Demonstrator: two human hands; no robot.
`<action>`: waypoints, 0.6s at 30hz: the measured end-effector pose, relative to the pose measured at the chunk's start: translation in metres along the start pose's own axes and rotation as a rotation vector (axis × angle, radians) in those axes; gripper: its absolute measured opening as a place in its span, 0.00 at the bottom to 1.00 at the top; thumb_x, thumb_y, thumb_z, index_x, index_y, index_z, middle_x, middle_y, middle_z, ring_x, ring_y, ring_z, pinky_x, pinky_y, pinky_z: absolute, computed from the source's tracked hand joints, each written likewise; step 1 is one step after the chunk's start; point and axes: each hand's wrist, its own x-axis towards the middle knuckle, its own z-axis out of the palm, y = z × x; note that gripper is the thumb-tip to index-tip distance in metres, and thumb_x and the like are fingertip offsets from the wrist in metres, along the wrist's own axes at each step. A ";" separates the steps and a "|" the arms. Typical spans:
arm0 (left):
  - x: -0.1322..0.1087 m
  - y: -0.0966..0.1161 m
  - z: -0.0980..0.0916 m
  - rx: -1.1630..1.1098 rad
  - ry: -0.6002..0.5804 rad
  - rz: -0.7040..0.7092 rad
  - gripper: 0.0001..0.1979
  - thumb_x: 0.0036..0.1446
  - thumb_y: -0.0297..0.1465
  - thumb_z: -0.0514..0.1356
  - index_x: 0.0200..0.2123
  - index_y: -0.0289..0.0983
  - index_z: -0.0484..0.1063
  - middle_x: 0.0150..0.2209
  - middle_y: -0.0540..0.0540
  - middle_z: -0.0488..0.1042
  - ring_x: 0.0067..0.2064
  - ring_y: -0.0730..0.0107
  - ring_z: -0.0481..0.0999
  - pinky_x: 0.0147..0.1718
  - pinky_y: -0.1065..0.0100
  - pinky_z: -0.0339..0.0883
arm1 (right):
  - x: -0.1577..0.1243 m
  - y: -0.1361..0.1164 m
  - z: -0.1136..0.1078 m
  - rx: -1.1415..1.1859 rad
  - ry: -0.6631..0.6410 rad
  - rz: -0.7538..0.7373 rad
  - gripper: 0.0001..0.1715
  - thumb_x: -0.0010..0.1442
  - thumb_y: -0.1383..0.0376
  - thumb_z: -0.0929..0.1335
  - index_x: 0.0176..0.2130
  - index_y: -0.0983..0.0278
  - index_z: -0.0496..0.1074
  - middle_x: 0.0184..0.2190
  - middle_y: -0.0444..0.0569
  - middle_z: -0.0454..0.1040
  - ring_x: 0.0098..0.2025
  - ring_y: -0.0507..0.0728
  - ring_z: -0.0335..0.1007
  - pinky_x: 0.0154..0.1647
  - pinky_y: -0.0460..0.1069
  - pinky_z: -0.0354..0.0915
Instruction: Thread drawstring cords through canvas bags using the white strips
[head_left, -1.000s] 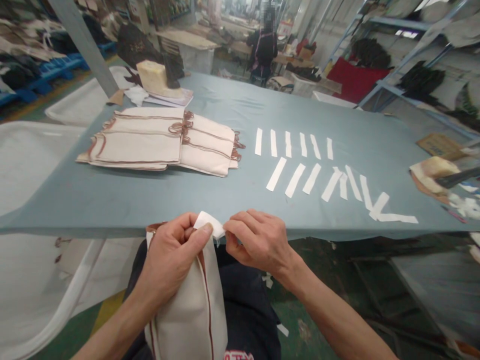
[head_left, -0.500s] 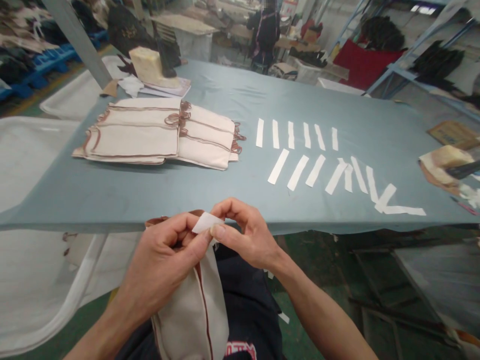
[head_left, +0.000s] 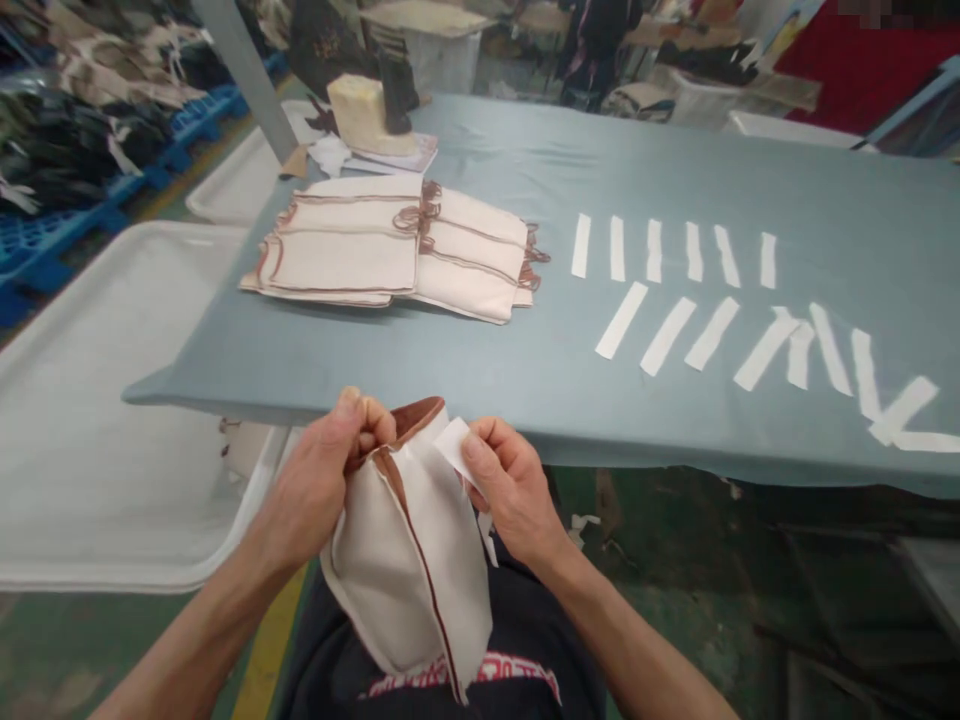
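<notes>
- A workshop is seen, with a green-blue cloth spread over the table [head_left: 480, 350]; a white tub [head_left: 150, 572] is set at its left, and a person in dark clothing [head_left: 600, 40] is partly seen in the background.
- On the cloth, pale folded bags [head_left: 345, 260] are piled at the left, and loose strips [head_left: 622, 320] are laid out in two rough rows at the right, some overlapping at the far end.
- The hands have been drawn apart: half a second ago, the strip [head_left: 451, 441] was pinched between both; now it is held by the right hand [head_left: 511, 480] alone, and the bag's mouth has been spread. The left hand thus seems to be given over to the bag [head_left: 450, 540] only.
- The left hand [head_left: 319, 485] is curled closed, with the mouth's left edge gripped; its fingertips are mostly hidden.
- The strip is pinched between the right thumb and fingers, just beside the mouth; whether the bag is touched by it cannot be told.
- The bag is held at the table's near edge, over the lap: off-white, brown-lined at the mouth, with a dark brown seam down its front, its sides slack and creased.
</notes>
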 end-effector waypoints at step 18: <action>-0.041 0.039 -0.054 0.431 -0.124 0.261 0.14 0.65 0.35 0.64 0.28 0.39 0.83 0.27 0.53 0.79 0.28 0.71 0.75 0.27 0.74 0.65 | -0.026 0.007 0.025 -0.017 -0.161 0.186 0.42 0.60 0.28 0.80 0.36 0.60 0.70 0.22 0.32 0.57 0.23 0.47 0.44 0.24 0.44 0.47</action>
